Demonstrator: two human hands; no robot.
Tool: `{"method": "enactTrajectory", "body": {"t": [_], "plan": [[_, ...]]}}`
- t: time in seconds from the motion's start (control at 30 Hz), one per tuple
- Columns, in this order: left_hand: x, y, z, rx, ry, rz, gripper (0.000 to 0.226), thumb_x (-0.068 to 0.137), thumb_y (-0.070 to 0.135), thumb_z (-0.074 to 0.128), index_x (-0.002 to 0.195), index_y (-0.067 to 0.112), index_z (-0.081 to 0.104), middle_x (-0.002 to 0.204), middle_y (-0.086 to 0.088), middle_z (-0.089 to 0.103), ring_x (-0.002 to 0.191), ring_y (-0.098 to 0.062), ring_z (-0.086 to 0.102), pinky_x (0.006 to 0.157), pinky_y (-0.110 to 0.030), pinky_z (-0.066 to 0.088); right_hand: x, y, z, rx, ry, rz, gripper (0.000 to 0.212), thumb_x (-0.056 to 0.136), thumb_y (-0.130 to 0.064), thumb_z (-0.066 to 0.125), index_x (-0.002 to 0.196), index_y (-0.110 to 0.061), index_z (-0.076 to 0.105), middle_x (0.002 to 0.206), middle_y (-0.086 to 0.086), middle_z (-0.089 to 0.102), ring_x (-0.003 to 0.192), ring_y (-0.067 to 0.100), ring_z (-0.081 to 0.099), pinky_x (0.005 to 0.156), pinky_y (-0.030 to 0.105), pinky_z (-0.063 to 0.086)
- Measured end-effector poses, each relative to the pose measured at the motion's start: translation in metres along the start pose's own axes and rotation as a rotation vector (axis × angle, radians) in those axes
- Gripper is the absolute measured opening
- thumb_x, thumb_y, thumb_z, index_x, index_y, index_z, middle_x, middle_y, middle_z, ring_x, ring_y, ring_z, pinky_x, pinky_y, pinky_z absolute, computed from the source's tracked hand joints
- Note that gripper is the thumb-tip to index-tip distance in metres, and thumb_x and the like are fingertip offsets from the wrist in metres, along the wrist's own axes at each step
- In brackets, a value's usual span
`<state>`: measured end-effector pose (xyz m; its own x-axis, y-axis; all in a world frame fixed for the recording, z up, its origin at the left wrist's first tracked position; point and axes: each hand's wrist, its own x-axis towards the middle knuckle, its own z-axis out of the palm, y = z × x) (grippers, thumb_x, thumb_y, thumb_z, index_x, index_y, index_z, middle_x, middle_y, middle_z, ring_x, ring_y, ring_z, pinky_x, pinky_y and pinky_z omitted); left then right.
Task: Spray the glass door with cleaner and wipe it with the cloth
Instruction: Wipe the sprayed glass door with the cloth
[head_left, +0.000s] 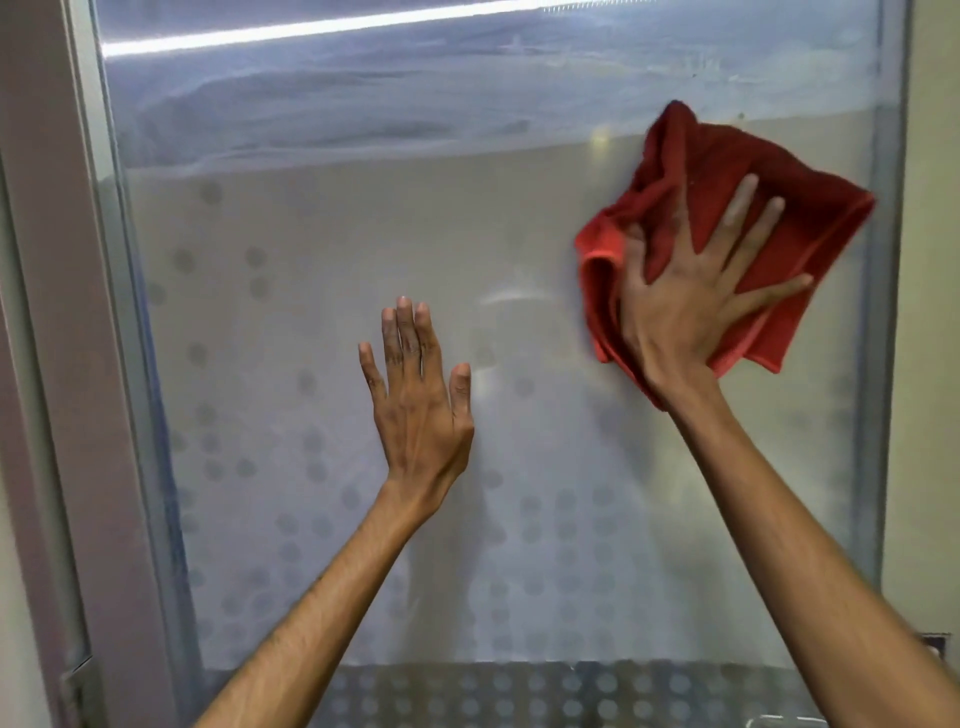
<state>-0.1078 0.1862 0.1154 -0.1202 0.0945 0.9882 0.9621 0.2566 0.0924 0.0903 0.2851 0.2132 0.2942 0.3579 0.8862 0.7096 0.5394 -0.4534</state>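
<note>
two bare forearms reach up to a frosted glass door. left hand lies flat, fingers together; right hand, fingers spread, presses a red cloth at upper right.

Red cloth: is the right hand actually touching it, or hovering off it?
Touching. In the head view the right hand lies flat on the red cloth, fingers spread across the fabric with no gap showing, pressing it against the glass door.
</note>
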Motion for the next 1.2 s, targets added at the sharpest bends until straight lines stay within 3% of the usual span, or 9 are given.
{"method": "enactTrajectory", "body": {"t": [0.1,0.27,0.43,0.57,0.67,0.83,1.2], "plan": [[0.002,0.000,0.002,-0.007,0.029,-0.002,0.065,0.104,0.036,0.026,0.157,0.004,0.007,0.166,-0.015,0.006,0.155,-0.028,0.001,0.123,-0.045,-0.011,-0.019,-0.021,0.010,-0.031,0.015,-0.210,0.067,0.092,-0.074,0.028,0.153,-0.047,0.026,0.167,0.009,0.016,0.154,0.035,0.014,0.107,0.082,0.002],[0.001,-0.001,0.003,-0.005,0.027,0.001,0.065,0.103,0.035,0.027,0.157,0.005,0.006,0.166,-0.015,0.007,0.154,-0.029,0.002,0.123,-0.049,-0.007,-0.081,0.013,0.021,-0.038,0.034,-0.459,0.058,0.096,-0.063,0.042,0.151,-0.048,0.032,0.160,0.002,0.037,0.136,0.032,0.048,0.114,0.075,0.008],[-0.004,0.008,0.001,0.023,-0.009,-0.041,0.064,0.103,0.034,0.028,0.158,0.007,0.008,0.167,-0.013,0.006,0.155,-0.029,0.001,0.122,-0.056,-0.004,-0.133,0.066,0.012,-0.051,-0.060,-0.548,0.066,0.088,-0.046,0.047,0.152,-0.046,0.030,0.150,0.002,0.048,0.134,0.034,0.048,0.117,0.069,0.016],[-0.004,0.011,-0.002,0.038,-0.036,-0.034,0.065,0.103,0.035,0.027,0.158,0.007,0.007,0.167,-0.011,0.005,0.155,-0.028,0.000,0.122,-0.059,-0.002,-0.109,0.064,0.004,0.016,-0.038,-0.475,0.060,0.091,-0.039,0.047,0.150,-0.037,0.040,0.154,0.007,0.046,0.140,0.037,0.044,0.118,0.070,0.013],[-0.001,0.012,-0.003,0.031,-0.053,0.000,0.066,0.104,0.035,0.028,0.158,0.006,0.004,0.167,-0.010,0.001,0.155,-0.025,-0.003,0.122,-0.055,-0.005,-0.066,0.055,0.003,0.045,0.011,-0.326,0.062,0.095,-0.036,0.058,0.153,-0.035,0.036,0.161,0.010,0.033,0.146,0.033,0.034,0.117,0.072,0.007],[0.013,0.015,-0.009,-0.033,-0.075,0.016,0.069,0.102,0.038,0.029,0.158,0.007,0.003,0.167,-0.010,-0.002,0.155,-0.022,-0.005,0.125,-0.049,-0.006,-0.010,0.017,0.005,0.007,0.046,-0.101,0.061,0.097,-0.061,0.029,0.155,-0.042,0.025,0.167,0.008,0.018,0.154,0.034,0.014,0.110,0.080,0.006],[0.045,-0.059,-0.030,-0.055,-0.002,-0.017,0.065,0.102,0.032,0.032,0.157,0.005,0.011,0.166,-0.013,0.008,0.155,-0.027,0.003,0.125,-0.040,-0.004,-0.023,-0.058,0.020,-0.010,0.049,-0.211,0.076,0.087,-0.083,0.025,0.154,-0.049,0.020,0.167,0.012,0.014,0.148,0.044,0.023,0.106,0.083,0.005]]}}
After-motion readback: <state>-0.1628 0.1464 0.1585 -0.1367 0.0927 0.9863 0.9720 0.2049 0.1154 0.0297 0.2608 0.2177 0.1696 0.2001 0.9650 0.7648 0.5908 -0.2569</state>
